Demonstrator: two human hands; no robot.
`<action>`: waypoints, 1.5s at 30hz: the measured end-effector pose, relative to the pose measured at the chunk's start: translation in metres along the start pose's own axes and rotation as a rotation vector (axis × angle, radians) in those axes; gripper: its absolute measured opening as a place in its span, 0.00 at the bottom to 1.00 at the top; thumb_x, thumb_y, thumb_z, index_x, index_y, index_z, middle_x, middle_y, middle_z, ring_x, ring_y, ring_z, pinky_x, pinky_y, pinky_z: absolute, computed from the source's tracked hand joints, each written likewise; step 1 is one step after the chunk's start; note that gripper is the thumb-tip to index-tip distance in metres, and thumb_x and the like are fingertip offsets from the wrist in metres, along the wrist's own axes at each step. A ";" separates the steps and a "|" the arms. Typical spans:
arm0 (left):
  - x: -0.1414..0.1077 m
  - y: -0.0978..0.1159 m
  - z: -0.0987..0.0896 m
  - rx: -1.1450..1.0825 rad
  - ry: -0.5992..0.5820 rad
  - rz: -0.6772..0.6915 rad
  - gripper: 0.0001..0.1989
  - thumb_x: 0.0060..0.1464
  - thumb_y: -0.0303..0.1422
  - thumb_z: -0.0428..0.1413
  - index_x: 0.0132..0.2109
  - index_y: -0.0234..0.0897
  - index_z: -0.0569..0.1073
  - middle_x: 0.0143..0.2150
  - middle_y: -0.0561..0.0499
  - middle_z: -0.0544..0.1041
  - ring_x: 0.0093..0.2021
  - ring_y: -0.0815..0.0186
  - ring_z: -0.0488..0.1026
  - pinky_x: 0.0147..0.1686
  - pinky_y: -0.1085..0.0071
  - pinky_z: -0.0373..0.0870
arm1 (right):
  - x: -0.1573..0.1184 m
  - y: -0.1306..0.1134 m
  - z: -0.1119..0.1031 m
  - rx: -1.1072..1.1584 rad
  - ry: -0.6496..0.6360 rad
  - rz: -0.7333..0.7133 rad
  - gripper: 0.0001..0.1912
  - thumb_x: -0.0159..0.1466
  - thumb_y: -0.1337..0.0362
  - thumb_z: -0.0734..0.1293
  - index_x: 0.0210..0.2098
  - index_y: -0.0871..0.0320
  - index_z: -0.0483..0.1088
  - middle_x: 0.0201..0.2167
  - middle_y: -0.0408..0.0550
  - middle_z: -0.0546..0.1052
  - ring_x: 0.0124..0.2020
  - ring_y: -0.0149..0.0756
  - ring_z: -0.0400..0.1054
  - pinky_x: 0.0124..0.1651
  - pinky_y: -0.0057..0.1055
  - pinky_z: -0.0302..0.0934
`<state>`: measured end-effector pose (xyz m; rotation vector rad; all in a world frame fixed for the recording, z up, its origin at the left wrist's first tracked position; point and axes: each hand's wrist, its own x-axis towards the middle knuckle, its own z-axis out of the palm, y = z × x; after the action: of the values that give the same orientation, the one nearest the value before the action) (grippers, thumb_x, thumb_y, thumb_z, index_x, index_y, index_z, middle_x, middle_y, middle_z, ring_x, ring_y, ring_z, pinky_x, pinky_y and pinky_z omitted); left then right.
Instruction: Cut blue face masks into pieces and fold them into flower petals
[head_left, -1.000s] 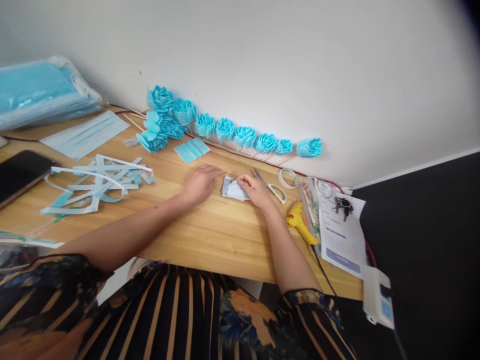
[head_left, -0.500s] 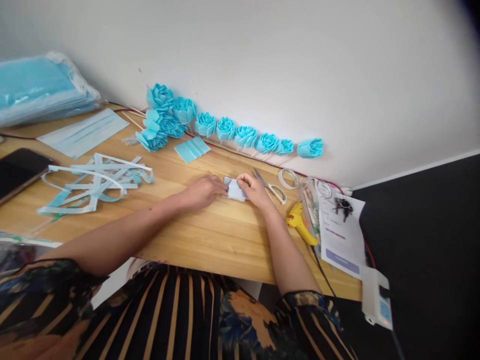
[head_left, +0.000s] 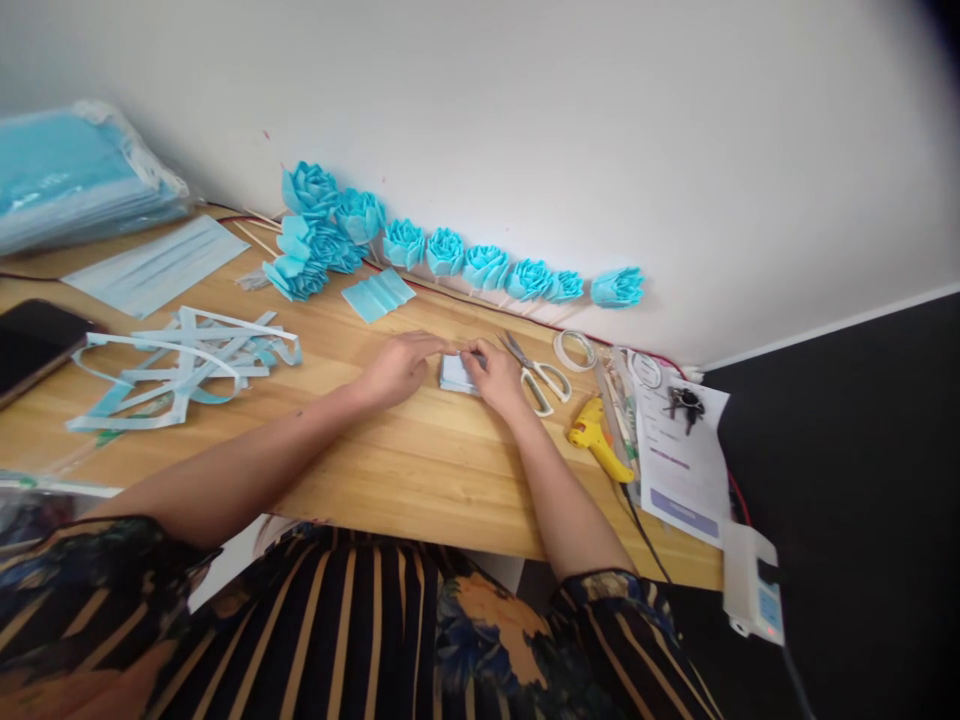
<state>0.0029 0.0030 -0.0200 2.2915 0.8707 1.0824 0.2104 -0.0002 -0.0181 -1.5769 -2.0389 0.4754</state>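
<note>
A small, layered pad of pale blue sheet (head_left: 454, 375) lies on the wooden table between my hands. My right hand (head_left: 496, 376) has its fingers closed on the pad's right side and covers that part. From the left, my left hand (head_left: 397, 370) reaches with its index finger stretched out to the pad's upper left corner; whether the fingertip touches it I cannot tell. Just right of my right hand lie scissors (head_left: 537, 375) with white handles, blades slightly apart. Behind my hands rests a creased blue sheet (head_left: 378, 295).
Blue fabric flowers (head_left: 486, 267) on sticks line the wall. Cut strips (head_left: 187, 365), a flat mask sheet (head_left: 159, 265), a phone (head_left: 37, 345) and bagged masks (head_left: 82, 180) occupy the left. Rightward are a tape roll (head_left: 559, 350), yellow glue gun (head_left: 598, 438), printed paper (head_left: 679, 460) and keys (head_left: 686, 402).
My left hand has drawn back slightly from the pad, its index finger now stretched out. My right hand has shifted a little left, and more of the scissors shows. The whole view has shifted slightly.
</note>
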 end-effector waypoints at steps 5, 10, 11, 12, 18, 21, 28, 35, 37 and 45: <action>0.000 0.007 0.016 0.094 -0.225 -0.196 0.27 0.52 0.20 0.44 0.57 0.38 0.71 0.52 0.46 0.78 0.49 0.59 0.77 0.49 0.63 0.72 | 0.003 0.002 -0.001 0.101 -0.005 0.003 0.07 0.64 0.64 0.63 0.39 0.54 0.73 0.39 0.45 0.80 0.43 0.40 0.74 0.46 0.34 0.63; 0.001 0.009 0.018 0.097 -0.240 -0.224 0.28 0.51 0.19 0.44 0.58 0.36 0.70 0.54 0.44 0.77 0.53 0.58 0.75 0.52 0.62 0.71 | -0.001 0.005 -0.010 0.243 -0.010 0.057 0.23 0.59 0.66 0.68 0.54 0.54 0.68 0.40 0.46 0.79 0.38 0.37 0.73 0.47 0.36 0.66; 0.001 0.009 0.017 0.082 -0.234 -0.216 0.28 0.51 0.19 0.44 0.57 0.36 0.70 0.54 0.44 0.77 0.53 0.59 0.75 0.53 0.62 0.70 | -0.002 0.005 -0.012 0.256 -0.012 0.075 0.27 0.59 0.66 0.68 0.58 0.52 0.65 0.41 0.45 0.79 0.35 0.36 0.72 0.45 0.36 0.67; 0.001 0.008 0.017 0.066 -0.227 -0.208 0.28 0.50 0.19 0.44 0.57 0.35 0.70 0.54 0.44 0.77 0.54 0.59 0.74 0.54 0.62 0.70 | -0.004 0.006 -0.014 0.273 -0.019 0.089 0.31 0.59 0.66 0.68 0.61 0.51 0.63 0.42 0.45 0.78 0.32 0.33 0.70 0.43 0.36 0.67; 0.000 -0.005 0.023 0.044 -0.189 -0.054 0.27 0.51 0.19 0.44 0.55 0.35 0.73 0.55 0.44 0.77 0.55 0.60 0.74 0.57 0.59 0.68 | -0.011 0.011 -0.034 0.369 -0.180 0.140 0.43 0.55 0.69 0.68 0.68 0.48 0.52 0.48 0.47 0.74 0.28 0.29 0.68 0.37 0.32 0.67; -0.003 -0.009 0.026 0.087 -0.234 0.080 0.23 0.53 0.19 0.45 0.51 0.35 0.76 0.55 0.43 0.77 0.57 0.60 0.72 0.60 0.55 0.65 | -0.012 0.010 -0.045 0.253 -0.122 0.132 0.37 0.57 0.70 0.66 0.65 0.52 0.58 0.48 0.48 0.75 0.30 0.30 0.69 0.41 0.33 0.67; -0.011 0.002 0.028 0.285 -0.271 0.124 0.19 0.58 0.23 0.48 0.53 0.34 0.76 0.59 0.41 0.74 0.61 0.56 0.69 0.60 0.53 0.65 | -0.012 -0.001 -0.039 0.089 0.023 -0.006 0.13 0.65 0.65 0.61 0.44 0.55 0.75 0.41 0.48 0.80 0.40 0.37 0.73 0.46 0.34 0.65; -0.012 0.009 0.027 0.340 -0.293 0.138 0.17 0.61 0.29 0.49 0.54 0.32 0.74 0.60 0.38 0.72 0.61 0.54 0.68 0.61 0.54 0.64 | -0.013 0.009 -0.034 -0.145 0.006 0.096 0.16 0.67 0.67 0.58 0.46 0.56 0.76 0.36 0.50 0.81 0.39 0.42 0.75 0.46 0.37 0.64; -0.013 0.010 0.025 0.326 -0.298 0.128 0.18 0.61 0.29 0.49 0.56 0.32 0.73 0.61 0.38 0.71 0.62 0.54 0.67 0.61 0.54 0.63 | -0.013 0.007 -0.032 -0.148 -0.010 0.116 0.15 0.68 0.66 0.58 0.47 0.55 0.76 0.35 0.51 0.81 0.38 0.43 0.75 0.46 0.38 0.64; -0.016 0.017 0.025 0.351 -0.395 0.082 0.21 0.61 0.32 0.51 0.58 0.31 0.71 0.66 0.38 0.66 0.67 0.52 0.61 0.65 0.54 0.58 | -0.017 -0.005 -0.030 -0.207 0.144 0.016 0.12 0.68 0.63 0.59 0.41 0.55 0.74 0.39 0.49 0.79 0.41 0.40 0.72 0.45 0.33 0.62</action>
<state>0.0205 -0.0235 -0.0322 2.7207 0.8605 0.4999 0.2271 -0.0187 0.0055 -1.6954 -2.0184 0.1545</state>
